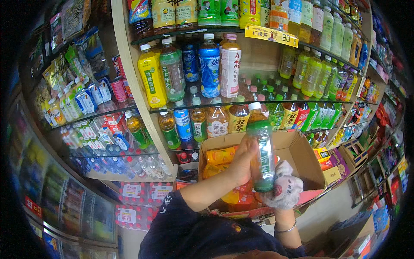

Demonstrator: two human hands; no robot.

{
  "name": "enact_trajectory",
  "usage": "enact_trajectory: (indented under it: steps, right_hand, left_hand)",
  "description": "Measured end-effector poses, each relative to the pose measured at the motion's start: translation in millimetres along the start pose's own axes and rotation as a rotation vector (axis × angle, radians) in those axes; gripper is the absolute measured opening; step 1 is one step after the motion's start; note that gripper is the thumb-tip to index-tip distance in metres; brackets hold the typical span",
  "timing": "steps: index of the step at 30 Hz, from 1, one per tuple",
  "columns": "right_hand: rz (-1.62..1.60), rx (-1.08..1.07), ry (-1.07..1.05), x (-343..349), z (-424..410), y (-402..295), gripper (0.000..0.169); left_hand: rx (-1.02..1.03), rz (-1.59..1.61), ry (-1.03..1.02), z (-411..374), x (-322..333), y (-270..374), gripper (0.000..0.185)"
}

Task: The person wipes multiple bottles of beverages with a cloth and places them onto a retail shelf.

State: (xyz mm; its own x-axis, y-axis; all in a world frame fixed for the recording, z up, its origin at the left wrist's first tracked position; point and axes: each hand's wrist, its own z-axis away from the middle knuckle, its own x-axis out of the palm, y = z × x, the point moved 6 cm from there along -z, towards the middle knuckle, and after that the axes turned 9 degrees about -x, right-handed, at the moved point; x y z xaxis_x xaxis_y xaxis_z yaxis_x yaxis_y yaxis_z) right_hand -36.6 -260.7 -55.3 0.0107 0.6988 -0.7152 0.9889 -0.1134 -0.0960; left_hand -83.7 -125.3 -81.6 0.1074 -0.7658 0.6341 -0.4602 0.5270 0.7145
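My left hand (244, 163) grips a plastic drink bottle (262, 155) with a white cap and a green label. The bottle stands nearly upright over an open cardboard box (296, 155). Against the lower right side of the bottle, my right hand (280, 207) holds a whitish cloth (286, 189) with a red mark; the cloth hides most of its fingers. Inside the box lie several orange-wrapped drink bottles (221, 156), partly covered by my left forearm.
Glass shelves (194, 108) with rows of drink bottles rise behind the box, and a wooden upright (136, 74) divides them. Shrink-wrapped red-capped bottle packs (132, 204) stand on the floor at left. A purple carton (338, 163) sits right of the box.
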Motion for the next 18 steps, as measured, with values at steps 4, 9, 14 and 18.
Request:
enact_trajectory:
  steps: [4,9,14,18]
  right_hand:
    - [-0.966,0.404,0.307,22,14,16,0.062]
    - [-1.608,0.847,0.411,81,40,11,0.041]
    - [-0.291,0.152,-0.229,42,7,4,0.06]
    - [-0.286,0.156,-0.335,68,17,17,0.045]
  left_hand:
    - [0.019,-0.067,0.045,-5,-2,-4,0.063]
    - [0.142,-0.171,-0.004,-4,10,3,0.068]
    - [0.024,-0.144,0.001,-3,-6,-8,0.078]
    - [-0.008,-0.174,-0.07,-1,0,-12,0.082]
